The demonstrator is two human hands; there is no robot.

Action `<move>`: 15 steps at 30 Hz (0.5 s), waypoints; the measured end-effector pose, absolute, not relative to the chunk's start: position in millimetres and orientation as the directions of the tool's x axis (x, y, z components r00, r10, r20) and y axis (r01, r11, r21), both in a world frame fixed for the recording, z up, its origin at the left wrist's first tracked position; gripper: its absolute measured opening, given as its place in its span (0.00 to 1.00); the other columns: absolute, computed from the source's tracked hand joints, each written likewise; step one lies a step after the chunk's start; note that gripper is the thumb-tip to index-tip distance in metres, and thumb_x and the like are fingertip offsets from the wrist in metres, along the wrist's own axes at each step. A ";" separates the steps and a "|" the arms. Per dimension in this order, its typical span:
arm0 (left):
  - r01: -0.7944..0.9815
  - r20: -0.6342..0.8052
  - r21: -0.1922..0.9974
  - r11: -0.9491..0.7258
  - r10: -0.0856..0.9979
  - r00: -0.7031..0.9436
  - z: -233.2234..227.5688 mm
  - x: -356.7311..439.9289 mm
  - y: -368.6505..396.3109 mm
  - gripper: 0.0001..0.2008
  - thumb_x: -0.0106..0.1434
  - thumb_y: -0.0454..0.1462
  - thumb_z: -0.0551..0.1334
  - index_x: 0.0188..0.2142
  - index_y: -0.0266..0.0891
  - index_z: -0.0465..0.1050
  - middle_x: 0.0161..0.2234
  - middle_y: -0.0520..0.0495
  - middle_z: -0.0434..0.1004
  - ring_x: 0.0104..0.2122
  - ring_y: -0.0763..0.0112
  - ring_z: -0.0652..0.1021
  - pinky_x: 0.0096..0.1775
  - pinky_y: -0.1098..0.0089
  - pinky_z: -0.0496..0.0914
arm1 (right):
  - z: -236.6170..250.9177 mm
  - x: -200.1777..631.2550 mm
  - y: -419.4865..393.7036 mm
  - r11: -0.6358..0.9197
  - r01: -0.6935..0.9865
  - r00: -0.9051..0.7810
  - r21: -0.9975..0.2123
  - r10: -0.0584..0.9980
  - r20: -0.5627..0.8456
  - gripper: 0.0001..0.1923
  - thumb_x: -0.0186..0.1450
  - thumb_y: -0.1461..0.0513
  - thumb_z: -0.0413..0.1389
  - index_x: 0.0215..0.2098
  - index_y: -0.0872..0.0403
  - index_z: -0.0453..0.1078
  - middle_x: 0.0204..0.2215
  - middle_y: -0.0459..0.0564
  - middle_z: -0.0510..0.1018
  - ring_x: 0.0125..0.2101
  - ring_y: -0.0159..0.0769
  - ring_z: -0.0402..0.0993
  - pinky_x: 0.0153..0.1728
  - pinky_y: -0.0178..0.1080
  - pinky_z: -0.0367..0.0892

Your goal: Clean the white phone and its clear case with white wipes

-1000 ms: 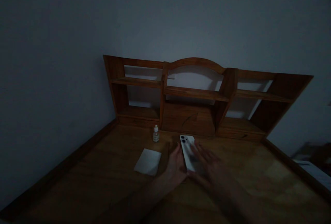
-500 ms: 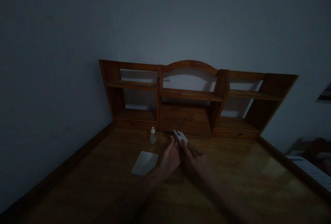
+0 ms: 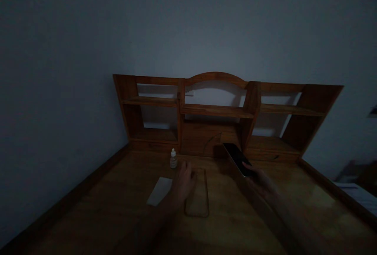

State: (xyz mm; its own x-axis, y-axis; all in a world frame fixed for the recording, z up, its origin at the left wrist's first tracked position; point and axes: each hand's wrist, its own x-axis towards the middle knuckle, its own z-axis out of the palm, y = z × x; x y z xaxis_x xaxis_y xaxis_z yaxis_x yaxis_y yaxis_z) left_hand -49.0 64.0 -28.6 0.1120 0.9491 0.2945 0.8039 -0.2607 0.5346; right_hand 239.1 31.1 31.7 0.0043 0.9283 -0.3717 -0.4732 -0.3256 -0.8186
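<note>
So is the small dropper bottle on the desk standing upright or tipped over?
Upright. The dropper bottle stands on its base on the desk, cap pointing up, just beyond the left hand.

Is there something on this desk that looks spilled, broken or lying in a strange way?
Nothing stands out. The small bottle stands upright, the white sheet and the clear phone case lie flat on the desk. The right hand holds the phone tilted; the left hand rests by the case. The dim light hides fine damage.

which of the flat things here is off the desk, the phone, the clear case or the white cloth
The phone: the right hand holds it raised, while the others lie flat.
</note>
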 end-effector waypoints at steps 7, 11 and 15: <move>0.848 0.133 0.504 -0.165 0.985 0.112 -28.7 -61.1 69.7 0.21 0.67 0.38 0.52 0.58 0.37 0.62 0.41 0.38 0.78 0.44 0.59 0.78 0.44 0.66 0.66 | 17.9 234.3 24.3 -0.227 -0.575 -0.049 -0.786 0.968 -0.245 0.12 0.63 0.70 0.61 0.45 0.61 0.72 0.36 0.56 0.83 0.34 0.37 0.83 0.37 0.31 0.79; 0.811 0.165 0.547 -0.210 0.976 0.142 -25.8 -63.2 70.7 0.17 0.67 0.35 0.51 0.53 0.38 0.66 0.38 0.43 0.77 0.38 0.64 0.77 0.39 0.69 0.65 | 27.3 224.3 4.4 -0.144 -0.564 -0.094 -0.813 0.989 -0.110 0.19 0.61 0.68 0.62 0.51 0.57 0.70 0.45 0.55 0.82 0.44 0.39 0.81 0.45 0.36 0.77; 0.780 0.178 0.587 -0.219 0.974 0.139 -24.0 -61.0 71.7 0.17 0.65 0.35 0.52 0.53 0.38 0.67 0.31 0.48 0.75 0.31 0.69 0.74 0.33 0.71 0.62 | 32.6 214.7 -49.2 0.091 -0.327 0.050 -0.941 0.996 0.079 0.16 0.67 0.57 0.59 0.52 0.52 0.70 0.44 0.53 0.80 0.42 0.41 0.81 0.42 0.42 0.77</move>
